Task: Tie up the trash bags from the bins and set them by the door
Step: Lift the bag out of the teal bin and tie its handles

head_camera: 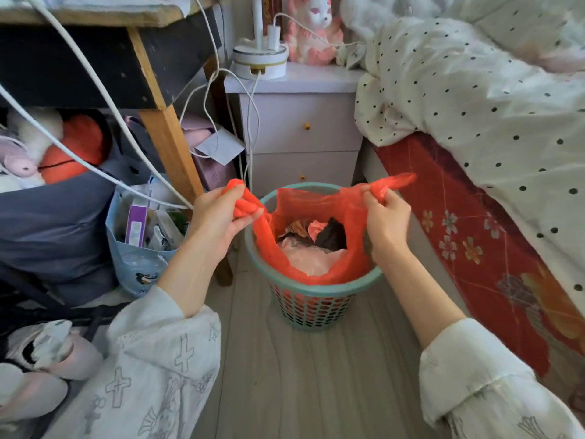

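From the head camera we looked down on a teal lattice bin (311,307) standing on the grey wood-grain floor (285,375), lined with an orange-red trash bag (316,213) that was still seated inside it. Our left hand (218,217) had its fingers curled round one bunched handle of the bag at the bin's left rim, the plastic gathered into a tight wad in the grip. Our right hand (384,217) pinched the other handle above the right rim, its loose end poking out past the fingers toward the bed (474,236). The two handles were held apart, with the bag's mouth open between them, and inside it we could see pale pink crumpled material and a dark lump; what they were we could not tell. Both of our forearms came out of white sleeves printed with grey crosses. Just behind the bin stood a pale nightstand (300,131) with two drawers, carrying a round white lamp base (261,60) and a pink and white figurine (311,30). White cables (104,99) trailed down from the wooden worktop (95,14) on the left, beside a light blue bag (139,248) stuffed with packaging. On the right lay a dotted white duvet (474,106) over the red floral bed side.
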`<action>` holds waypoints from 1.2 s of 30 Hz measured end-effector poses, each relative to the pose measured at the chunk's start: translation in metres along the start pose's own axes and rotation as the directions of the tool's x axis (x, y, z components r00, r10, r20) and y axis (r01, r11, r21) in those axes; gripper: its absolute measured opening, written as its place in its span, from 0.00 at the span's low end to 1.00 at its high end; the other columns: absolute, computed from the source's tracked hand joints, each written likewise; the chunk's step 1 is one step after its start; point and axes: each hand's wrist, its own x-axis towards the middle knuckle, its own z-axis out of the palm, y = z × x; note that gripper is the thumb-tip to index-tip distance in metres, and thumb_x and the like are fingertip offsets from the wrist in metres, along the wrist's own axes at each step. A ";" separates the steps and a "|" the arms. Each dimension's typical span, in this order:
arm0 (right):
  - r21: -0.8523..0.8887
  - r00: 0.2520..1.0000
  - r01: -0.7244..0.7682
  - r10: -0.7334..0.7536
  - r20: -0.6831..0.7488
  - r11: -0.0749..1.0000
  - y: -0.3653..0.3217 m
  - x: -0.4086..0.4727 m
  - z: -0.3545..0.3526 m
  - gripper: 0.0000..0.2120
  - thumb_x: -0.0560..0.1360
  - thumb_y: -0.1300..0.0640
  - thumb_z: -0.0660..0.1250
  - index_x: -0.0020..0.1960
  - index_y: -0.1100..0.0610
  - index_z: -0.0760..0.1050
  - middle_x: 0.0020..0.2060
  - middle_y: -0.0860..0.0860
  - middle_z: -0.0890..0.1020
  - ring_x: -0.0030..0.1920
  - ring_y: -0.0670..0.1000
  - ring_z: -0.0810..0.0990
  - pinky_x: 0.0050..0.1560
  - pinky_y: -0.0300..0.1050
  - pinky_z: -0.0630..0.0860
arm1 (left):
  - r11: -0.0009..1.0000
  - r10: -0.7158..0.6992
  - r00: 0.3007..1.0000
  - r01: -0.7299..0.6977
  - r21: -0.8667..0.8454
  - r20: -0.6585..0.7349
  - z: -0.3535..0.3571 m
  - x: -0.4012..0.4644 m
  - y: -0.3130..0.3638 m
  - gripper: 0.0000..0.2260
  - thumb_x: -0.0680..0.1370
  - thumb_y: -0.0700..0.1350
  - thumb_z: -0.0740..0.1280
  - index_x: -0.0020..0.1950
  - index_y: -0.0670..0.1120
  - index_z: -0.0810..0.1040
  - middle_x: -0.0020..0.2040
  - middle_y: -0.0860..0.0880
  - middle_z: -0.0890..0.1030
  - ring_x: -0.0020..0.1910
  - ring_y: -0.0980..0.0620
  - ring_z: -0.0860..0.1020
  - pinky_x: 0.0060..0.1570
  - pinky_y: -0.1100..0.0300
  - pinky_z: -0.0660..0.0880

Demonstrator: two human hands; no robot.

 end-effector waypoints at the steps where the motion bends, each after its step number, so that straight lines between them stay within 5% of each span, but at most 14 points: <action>1: 0.011 1.000 0.008 -0.008 0.010 1.000 -0.009 0.004 0.000 0.10 0.72 0.56 0.62 0.35 0.50 0.78 0.38 0.49 0.80 0.43 0.50 0.77 0.48 0.48 0.74 | 1.000 0.017 1.000 -0.017 -0.007 0.009 0.006 0.002 0.009 0.10 0.77 0.38 0.63 0.35 0.40 0.72 0.27 0.43 0.71 0.29 0.52 0.76 0.32 0.60 0.81; 4: -0.016 0.999 0.030 -0.029 0.039 0.999 -0.020 0.012 -0.001 0.10 0.73 0.59 0.63 0.43 0.65 0.78 0.36 0.54 0.79 0.40 0.50 0.74 0.44 0.46 0.71 | 0.995 0.088 0.995 -0.091 0.052 0.054 0.019 0.005 0.031 0.04 0.75 0.38 0.65 0.46 0.37 0.76 0.43 0.41 0.77 0.46 0.49 0.76 0.42 0.58 0.81; 6: -0.017 0.998 0.024 -0.023 0.051 1.000 -0.018 0.011 -0.005 0.12 0.73 0.59 0.64 0.46 0.69 0.76 0.35 0.61 0.79 0.39 0.51 0.74 0.43 0.46 0.72 | 0.967 0.156 0.982 -0.174 0.185 0.108 0.018 0.006 0.031 0.14 0.75 0.39 0.66 0.58 0.35 0.75 0.51 0.42 0.77 0.50 0.50 0.76 0.50 0.58 0.79; 9: 0.009 0.996 -0.033 0.032 0.083 0.999 -0.011 0.004 -0.012 0.10 0.73 0.57 0.66 0.45 0.64 0.76 0.39 0.55 0.80 0.41 0.50 0.77 0.43 0.45 0.73 | 0.892 0.254 0.961 -0.276 0.359 0.107 0.002 0.009 0.012 0.26 0.74 0.44 0.68 0.69 0.40 0.66 0.59 0.47 0.75 0.54 0.51 0.75 0.58 0.56 0.74; 13: 0.216 0.911 -0.402 0.366 0.191 0.890 -0.004 0.007 -0.016 0.13 0.68 0.52 0.73 0.45 0.58 0.74 0.42 0.55 0.82 0.43 0.54 0.81 0.46 0.46 0.77 | 0.784 0.160 0.980 -0.200 0.588 0.119 -0.026 0.023 -0.042 0.48 0.56 0.68 0.74 0.69 0.48 0.63 0.66 0.49 0.73 0.64 0.51 0.72 0.66 0.49 0.69; 16: 0.251 0.838 -0.514 0.419 0.349 0.820 -0.003 0.014 -0.011 0.11 0.71 0.57 0.70 0.51 0.62 0.76 0.44 0.57 0.81 0.43 0.55 0.81 0.50 0.49 0.77 | 0.790 0.100 0.965 -0.224 0.571 0.241 -0.024 0.029 -0.071 0.34 0.59 0.60 0.76 0.61 0.50 0.74 0.58 0.48 0.80 0.58 0.52 0.78 0.62 0.51 0.73; 18: 0.197 0.882 -0.421 0.349 0.316 0.885 -0.005 0.017 -0.008 0.09 0.76 0.62 0.63 0.54 0.60 0.77 0.47 0.57 0.80 0.46 0.53 0.79 0.52 0.47 0.76 | 0.852 0.130 0.973 -0.207 0.480 0.189 -0.013 0.030 -0.075 0.22 0.65 0.48 0.76 0.57 0.47 0.78 0.55 0.47 0.82 0.55 0.51 0.79 0.59 0.54 0.74; 21: 0.279 0.926 -0.342 0.271 0.263 0.897 -0.009 0.020 -0.009 0.13 0.79 0.63 0.53 0.51 0.59 0.77 0.48 0.60 0.80 0.44 0.53 0.79 0.48 0.44 0.76 | 0.819 0.224 0.965 -0.261 0.511 0.134 0.002 0.036 -0.070 0.06 0.70 0.40 0.72 0.45 0.45 0.78 0.49 0.46 0.80 0.49 0.50 0.78 0.53 0.57 0.72; 23: 0.473 0.889 -0.445 0.311 0.337 0.761 -0.009 0.020 -0.010 0.13 0.80 0.62 0.52 0.43 0.60 0.74 0.40 0.60 0.82 0.40 0.54 0.81 0.46 0.45 0.78 | 0.779 0.241 0.959 -0.282 0.560 0.149 0.011 0.042 -0.068 0.10 0.71 0.41 0.71 0.47 0.44 0.72 0.45 0.48 0.77 0.45 0.51 0.76 0.50 0.57 0.69; 25: 0.624 0.845 -0.534 0.358 0.397 0.570 -0.006 0.020 -0.009 0.12 0.80 0.61 0.54 0.40 0.60 0.71 0.33 0.57 0.80 0.35 0.54 0.80 0.48 0.46 0.78 | 0.776 0.185 0.965 -0.259 0.575 0.185 0.017 0.047 -0.067 0.22 0.71 0.41 0.71 0.60 0.43 0.65 0.52 0.48 0.74 0.50 0.51 0.74 0.54 0.57 0.69; 27: 0.679 0.832 -0.550 0.387 0.398 0.486 0.000 0.020 -0.007 0.13 0.80 0.60 0.55 0.37 0.60 0.67 0.22 0.53 0.73 0.26 0.51 0.74 0.35 0.43 0.77 | 0.774 0.116 0.962 -0.243 0.585 0.247 0.020 0.057 -0.070 0.32 0.70 0.39 0.72 0.68 0.43 0.58 0.59 0.48 0.73 0.59 0.49 0.73 0.63 0.55 0.68; 30: 0.592 0.814 -0.580 0.427 0.394 0.560 0.006 0.020 -0.006 0.17 0.76 0.53 0.64 0.32 0.55 0.62 0.15 0.46 0.61 0.15 0.43 0.62 0.17 0.33 0.64 | 0.647 0.054 0.967 -0.223 0.729 0.248 0.022 0.068 -0.073 0.16 0.68 0.40 0.73 0.52 0.44 0.72 0.49 0.43 0.80 0.54 0.43 0.78 0.52 0.56 0.72; 32: 0.450 0.766 -0.639 0.462 0.448 0.623 0.010 0.022 -0.004 0.21 0.72 0.49 0.69 0.31 0.52 0.60 0.15 0.45 0.57 0.14 0.42 0.57 0.18 0.32 0.65 | 0.593 0.061 0.973 -0.216 0.776 0.224 0.022 0.074 -0.076 0.10 0.67 0.42 0.74 0.45 0.44 0.77 0.47 0.41 0.83 0.50 0.43 0.80 0.49 0.55 0.73; 36: 0.271 0.661 -0.718 0.508 0.552 0.641 0.011 0.029 0.003 0.20 0.73 0.52 0.68 0.30 0.53 0.61 0.13 0.45 0.58 0.12 0.42 0.56 0.21 0.30 0.64 | 0.642 0.125 0.978 -0.209 0.737 0.168 0.022 0.080 -0.078 0.09 0.70 0.43 0.71 0.46 0.40 0.80 0.42 0.42 0.80 0.44 0.45 0.79 0.44 0.58 0.70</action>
